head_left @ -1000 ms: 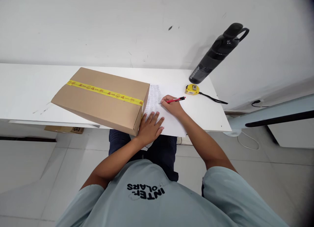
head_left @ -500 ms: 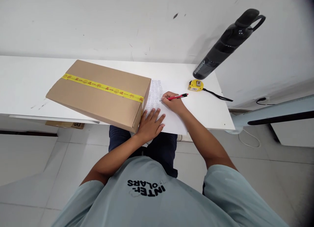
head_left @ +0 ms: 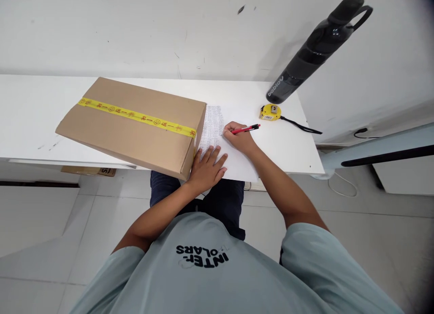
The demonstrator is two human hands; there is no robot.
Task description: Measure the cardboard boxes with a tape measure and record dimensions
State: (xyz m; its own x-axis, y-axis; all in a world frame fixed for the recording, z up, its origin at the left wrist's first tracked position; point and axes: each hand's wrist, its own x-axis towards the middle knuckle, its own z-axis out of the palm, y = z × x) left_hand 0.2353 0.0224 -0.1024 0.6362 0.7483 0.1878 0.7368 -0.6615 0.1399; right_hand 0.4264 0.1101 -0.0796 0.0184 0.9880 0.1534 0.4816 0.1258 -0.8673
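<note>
My right hand (head_left: 239,136) is closed round a red pen (head_left: 246,129), whose tip rests on a white sheet of paper (head_left: 217,137) covered in small writing. My left hand (head_left: 205,167) lies flat with fingers spread on the lower part of that sheet, its edge against the corner of a brown cardboard box (head_left: 130,126). The box is sealed with a strip of yellow printed tape (head_left: 137,117) and sits on the white table (head_left: 30,110), its near corner jutting past the table's front edge.
A yellow tape measure (head_left: 270,112) with a black strap lies right of the pen. Behind it a dark grey bottle (head_left: 315,47) stands by the wall. A flat piece of cardboard (head_left: 88,171) shows under the table. A cable (head_left: 342,187) trails on the tiled floor at right.
The view has shifted so the table and objects sit a little higher in frame. Both hands keep the same places on the paper; the pen has barely moved.
</note>
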